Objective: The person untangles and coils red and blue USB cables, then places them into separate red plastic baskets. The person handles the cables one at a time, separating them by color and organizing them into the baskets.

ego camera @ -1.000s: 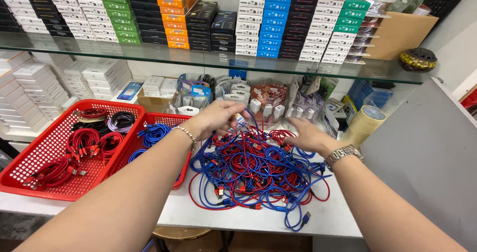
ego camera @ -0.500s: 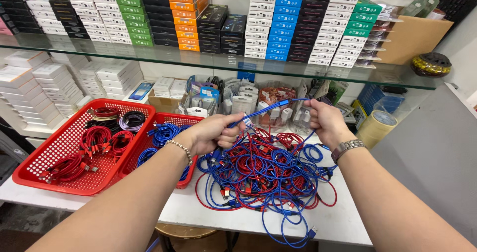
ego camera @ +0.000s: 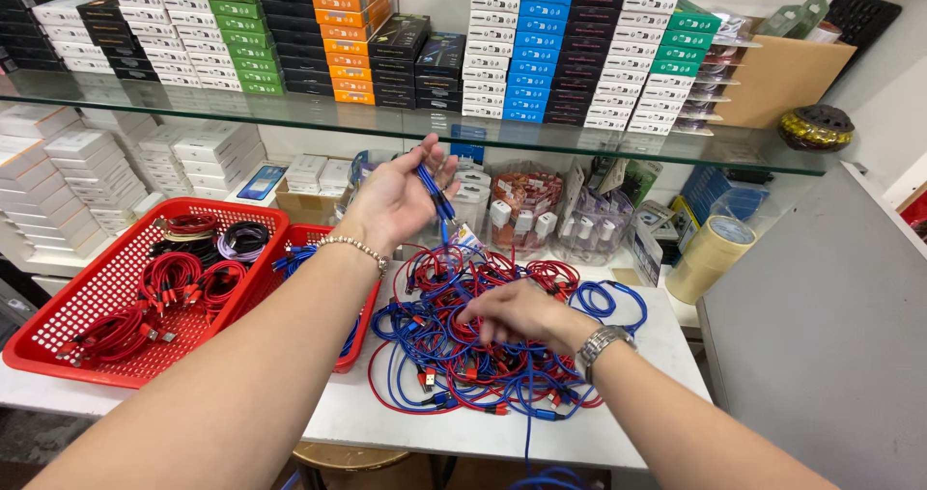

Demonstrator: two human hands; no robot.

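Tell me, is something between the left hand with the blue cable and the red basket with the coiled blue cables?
Nothing visible blocks it. The left hand holds the blue cable up in the air, and the red basket lies below it to the left, open on top. The cable hangs down into the tangled pile, under the right hand.

The left hand is hovering raised, palm up, fingers half curled in a loose grip. The right hand is reaching low, palm down, fingers bent. Both forearms are stretching forward.
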